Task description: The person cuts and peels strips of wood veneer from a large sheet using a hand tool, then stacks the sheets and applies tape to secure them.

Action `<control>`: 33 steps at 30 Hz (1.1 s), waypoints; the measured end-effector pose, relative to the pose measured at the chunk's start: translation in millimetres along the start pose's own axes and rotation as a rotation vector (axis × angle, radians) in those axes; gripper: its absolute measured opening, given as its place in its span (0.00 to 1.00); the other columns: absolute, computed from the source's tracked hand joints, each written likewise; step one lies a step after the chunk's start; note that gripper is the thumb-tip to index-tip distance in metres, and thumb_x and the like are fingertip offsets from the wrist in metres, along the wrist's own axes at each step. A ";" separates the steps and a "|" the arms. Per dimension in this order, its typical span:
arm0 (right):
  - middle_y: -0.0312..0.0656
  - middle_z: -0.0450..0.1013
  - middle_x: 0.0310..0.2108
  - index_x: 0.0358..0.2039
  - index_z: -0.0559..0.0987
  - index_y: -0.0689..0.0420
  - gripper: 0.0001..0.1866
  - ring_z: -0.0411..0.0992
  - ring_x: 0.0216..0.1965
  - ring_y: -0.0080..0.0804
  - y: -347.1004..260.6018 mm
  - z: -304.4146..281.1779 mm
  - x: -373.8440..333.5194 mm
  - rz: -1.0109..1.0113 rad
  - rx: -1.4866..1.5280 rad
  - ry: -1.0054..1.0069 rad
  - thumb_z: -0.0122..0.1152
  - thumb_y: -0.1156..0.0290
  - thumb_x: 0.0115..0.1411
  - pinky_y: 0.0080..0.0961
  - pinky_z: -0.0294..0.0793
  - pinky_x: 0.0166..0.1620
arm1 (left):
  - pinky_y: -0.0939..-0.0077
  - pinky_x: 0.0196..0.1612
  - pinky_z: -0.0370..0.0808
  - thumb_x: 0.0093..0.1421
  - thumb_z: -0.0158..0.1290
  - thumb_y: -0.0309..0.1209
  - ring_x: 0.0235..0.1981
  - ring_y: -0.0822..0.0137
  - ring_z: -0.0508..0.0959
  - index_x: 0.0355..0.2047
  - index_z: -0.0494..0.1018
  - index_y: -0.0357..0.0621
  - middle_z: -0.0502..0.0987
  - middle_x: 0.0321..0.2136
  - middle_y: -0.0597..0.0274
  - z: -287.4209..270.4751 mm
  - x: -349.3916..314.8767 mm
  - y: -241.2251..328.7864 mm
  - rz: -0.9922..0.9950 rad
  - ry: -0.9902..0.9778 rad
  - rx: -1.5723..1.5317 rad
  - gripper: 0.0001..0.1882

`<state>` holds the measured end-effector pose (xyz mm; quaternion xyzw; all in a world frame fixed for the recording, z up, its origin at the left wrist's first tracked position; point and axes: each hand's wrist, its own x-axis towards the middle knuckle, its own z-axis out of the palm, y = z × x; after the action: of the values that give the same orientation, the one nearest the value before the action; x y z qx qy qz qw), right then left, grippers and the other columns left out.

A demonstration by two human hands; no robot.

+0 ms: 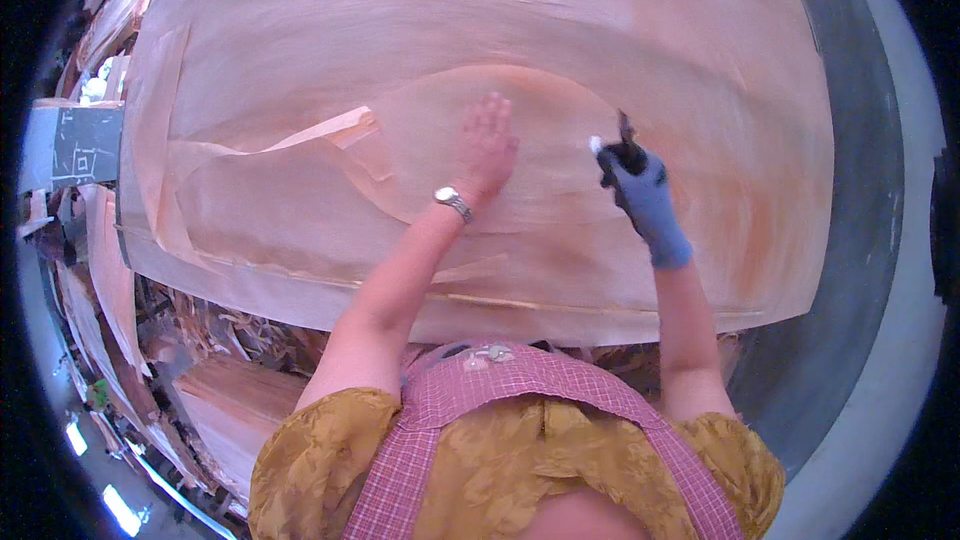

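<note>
The wood sheet (700,50) is broad, thin and roughly rectangular, with its edges bowed by the lens. It lies flat in front of the person and fills most of the view. Its surface is matte and pinkish tan, with fine streaked grain and darker orange patches toward the right. A rounded outline (paler inside, with a warm-toned upper edge) marks the middle of the sheet. A loose strip (275,143) of the same thin material lies over the left part; it is ribbon-like, twisted, and folded at its right end. Torn brown scraps (225,325) lie in a jagged heap below the near left edge.

The left hand (487,147) is bare, palm down, on the middle of the sheet. The fingers are extended, close together and pointed away from the body; no object shows in its hold. The forearm slants up and to the right, with a metal-banded watch (453,202) at the wrist.

The right hand (640,185) wears a blue glove with black fingers. It is curled closed around a dark tool (626,128) (blurred, so its exact type cannot be told), with the narrow end pointing away from the body. This hand is to the right of the left hand, well apart from it, and its forearm is nearly upright in the view.
</note>
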<state>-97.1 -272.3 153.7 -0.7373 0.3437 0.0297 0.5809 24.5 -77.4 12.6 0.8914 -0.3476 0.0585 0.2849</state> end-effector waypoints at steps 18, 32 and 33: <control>0.41 0.77 0.24 0.33 0.80 0.58 0.12 0.73 0.22 0.32 16.5 180.4 139.5 -0.159 -0.322 0.065 0.60 0.61 0.61 0.28 0.70 0.27 | 0.63 0.56 0.66 0.62 0.48 0.33 0.53 0.59 0.70 0.57 0.68 0.42 0.67 0.60 0.57 -44.7 45.9 -113.8 0.256 -0.140 0.150 0.22; 0.34 0.73 0.22 0.40 0.79 0.54 0.12 0.60 0.15 0.15 52.0 200.7 -57.7 0.307 0.290 -0.234 0.56 0.60 0.65 0.16 0.58 0.18 | 0.59 0.56 0.68 0.56 0.49 0.22 0.51 0.52 0.73 0.52 0.71 0.41 0.74 0.52 0.53 -127.8 -47.6 -109.7 0.101 -0.045 -0.074 0.21; 0.34 0.73 0.22 0.39 0.79 0.56 0.12 0.61 0.16 0.15 55.1 207.8 -74.6 0.347 0.306 -0.248 0.56 0.61 0.65 0.16 0.58 0.18 | 0.60 0.56 0.68 0.55 0.50 0.21 0.52 0.53 0.73 0.53 0.71 0.42 0.73 0.54 0.54 -129.3 -82.3 -105.5 0.141 -0.043 -0.086 0.23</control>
<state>-109.9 -59.8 73.6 -0.5615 0.3916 0.1666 0.7097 43.7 104.6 45.8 0.8526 -0.4178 0.0445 0.3106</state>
